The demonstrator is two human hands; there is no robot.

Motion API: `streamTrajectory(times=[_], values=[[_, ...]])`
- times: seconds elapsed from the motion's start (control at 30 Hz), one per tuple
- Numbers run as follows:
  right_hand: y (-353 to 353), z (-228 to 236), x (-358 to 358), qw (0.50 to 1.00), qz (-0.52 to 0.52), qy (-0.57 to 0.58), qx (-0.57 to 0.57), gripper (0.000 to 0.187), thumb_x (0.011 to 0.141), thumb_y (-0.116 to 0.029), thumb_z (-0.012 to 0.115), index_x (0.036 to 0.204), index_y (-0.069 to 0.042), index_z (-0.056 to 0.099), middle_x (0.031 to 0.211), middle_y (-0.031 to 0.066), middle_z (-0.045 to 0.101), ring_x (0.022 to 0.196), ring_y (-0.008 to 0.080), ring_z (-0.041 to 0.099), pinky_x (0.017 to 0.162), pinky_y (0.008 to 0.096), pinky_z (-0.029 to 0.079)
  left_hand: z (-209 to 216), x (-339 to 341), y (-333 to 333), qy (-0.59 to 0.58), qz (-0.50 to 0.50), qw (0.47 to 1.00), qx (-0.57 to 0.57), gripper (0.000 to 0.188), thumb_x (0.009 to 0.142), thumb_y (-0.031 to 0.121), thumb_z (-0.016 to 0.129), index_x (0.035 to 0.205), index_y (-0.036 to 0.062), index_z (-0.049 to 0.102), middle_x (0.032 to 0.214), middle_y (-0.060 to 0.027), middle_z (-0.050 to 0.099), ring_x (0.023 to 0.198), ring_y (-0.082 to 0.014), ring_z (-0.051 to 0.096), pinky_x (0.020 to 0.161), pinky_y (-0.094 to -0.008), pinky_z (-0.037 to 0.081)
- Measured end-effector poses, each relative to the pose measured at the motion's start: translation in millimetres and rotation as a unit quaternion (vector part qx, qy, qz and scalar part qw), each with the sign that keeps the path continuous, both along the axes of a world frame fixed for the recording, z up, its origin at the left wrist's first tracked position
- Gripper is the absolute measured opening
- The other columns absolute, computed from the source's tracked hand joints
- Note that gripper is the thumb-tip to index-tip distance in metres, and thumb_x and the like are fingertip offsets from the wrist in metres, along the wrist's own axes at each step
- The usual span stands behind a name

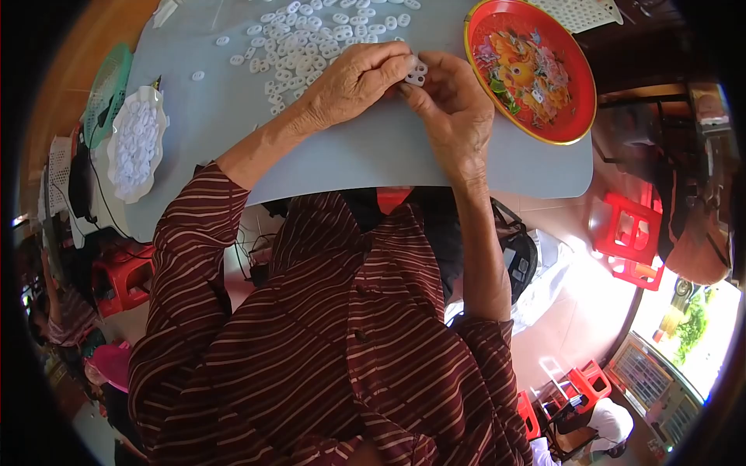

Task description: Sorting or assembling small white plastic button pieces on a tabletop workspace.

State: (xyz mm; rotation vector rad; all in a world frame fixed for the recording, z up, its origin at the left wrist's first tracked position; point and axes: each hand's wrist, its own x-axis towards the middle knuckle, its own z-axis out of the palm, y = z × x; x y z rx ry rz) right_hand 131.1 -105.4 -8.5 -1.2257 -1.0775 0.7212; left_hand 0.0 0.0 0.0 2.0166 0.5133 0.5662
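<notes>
Above the grey table my left hand (359,81) and my right hand (454,109) meet, fingers bent and pinching. Between their fingertips is a small white plastic piece with several dark holes (416,74); whether it is one part or two pressed together I cannot tell. Just beyond my left hand spreads a loose pile of small white two-holed plastic pieces (299,54). Close to my right hand stands a round red tray (475,66) with a gold rim and a printed flower-and-fish pattern. A small white piece (538,95) lies in it.
At the table's left edge sits a white scalloped dish (159,147) heaped with small white pieces. Behind it leans a green mesh basket (109,85). A white perforated basket (579,12) lies at the far right. Red stools (631,229) stand on the floor; other people are lower down.
</notes>
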Motion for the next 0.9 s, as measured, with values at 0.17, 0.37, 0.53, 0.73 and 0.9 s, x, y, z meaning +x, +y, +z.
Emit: streamTrajectory(times=[0.17,0.37,0.53,0.73,0.9], values=[[0.3,-3.5,0.9,1.000,-0.001,0.023,0.011,0.032,0.079,0.003,0.066,0.108,0.001,0.055,0.085,0.0048,0.063,0.077,0.0090,0.060,0.068,0.0212,0.050,-5.7,0.3,-1.1,-0.032,0.008,0.999,0.013,0.028,0.095,0.025,0.048,0.095,-0.0030,0.054,0.071,-0.0065,0.054,0.064,-0.0137,0.048,0.061,-0.0270,0.041],[-0.6,1.3,2.5,0.998,0.035,0.061,-0.002,0.031,0.080,0.004,0.063,0.110,-0.001,0.055,0.078,0.0015,0.058,0.071,0.0070,0.056,0.064,0.0194,0.047,-3.4,-1.5,0.4,-0.028,-0.011,0.999,0.017,0.027,0.095,0.024,0.049,0.091,-0.0018,0.054,0.069,-0.0056,0.052,0.062,-0.0132,0.047,0.060,-0.0265,0.041],[-1.1,-1.5,5.3,0.998,0.049,0.033,-0.011,0.033,0.080,0.002,0.064,0.111,-0.002,0.055,0.076,0.0004,0.056,0.069,0.0049,0.053,0.062,0.0176,0.045,0.7,-3.0,1.2,-0.042,-0.016,0.999,0.031,0.026,0.094,0.023,0.050,0.086,-0.0022,0.053,0.066,-0.0049,0.050,0.060,-0.0127,0.046,0.057,-0.0264,0.040],[-1.7,-1.2,6.5,0.998,0.057,0.033,-0.015,0.033,0.079,0.002,0.064,0.111,-0.001,0.055,0.076,-0.0001,0.055,0.068,0.0045,0.052,0.062,0.0174,0.045,4.0,-2.8,1.4,-0.040,-0.036,0.998,0.022,0.024,0.094,0.021,0.051,0.085,-0.0013,0.053,0.063,-0.0043,0.045,0.058,-0.0129,0.041,0.055,-0.0277,0.037],[-2.3,2.1,7.1,0.997,0.061,0.025,-0.031,0.033,0.079,0.002,0.064,0.110,0.000,0.054,0.077,0.0007,0.057,0.069,0.0056,0.054,0.064,0.0183,0.046,2.3,-3.2,7.4,-0.030,-0.055,0.997,0.039,0.023,0.094,0.020,0.051,0.085,-0.0015,0.052,0.063,-0.0042,0.042,0.058,-0.0135,0.039,0.055,-0.0284,0.036]])
